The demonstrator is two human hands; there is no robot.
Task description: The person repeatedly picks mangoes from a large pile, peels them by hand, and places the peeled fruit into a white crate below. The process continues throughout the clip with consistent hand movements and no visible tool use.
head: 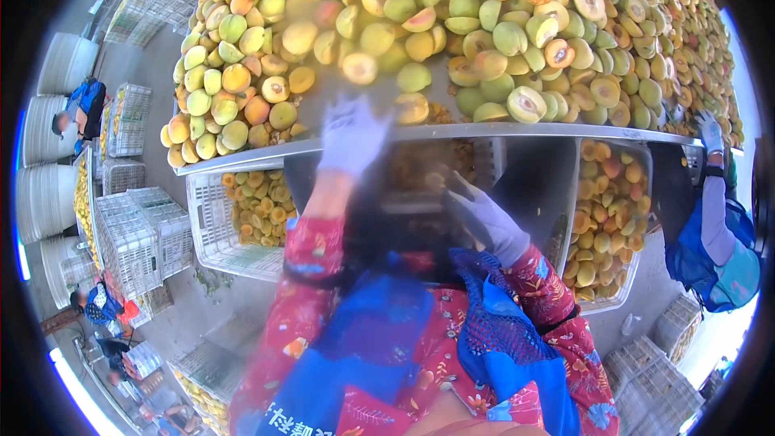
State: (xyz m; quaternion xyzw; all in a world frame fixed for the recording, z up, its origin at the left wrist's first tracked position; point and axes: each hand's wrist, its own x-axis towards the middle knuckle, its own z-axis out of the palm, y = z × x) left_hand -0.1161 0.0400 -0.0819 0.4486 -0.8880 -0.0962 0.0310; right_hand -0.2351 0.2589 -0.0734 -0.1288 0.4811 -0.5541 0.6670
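A metal table (424,131) is heaped with halved yellow-green stone fruit (508,39), likely peaches, some showing brown pit hollows. My left hand (356,133), in a pale glove and blurred by motion, reaches over the table's near edge. Its fingers are spread on or just above bare metal, with nothing visible in them. A single fruit half (412,108) lies just right of it. Below the edge, my right hand (493,218), gloved with darkened fingertips, is in front of my body. Blur and shadow hide whether its fingers hold anything.
Under the table edge, crates of fruit halves stand at left (203,218) and right (633,272). A blurred container (412,206) sits between them. A co-worker's gloved hand (709,133) touches the far-right pile. Stacked crates (130,242) and other people are at left.
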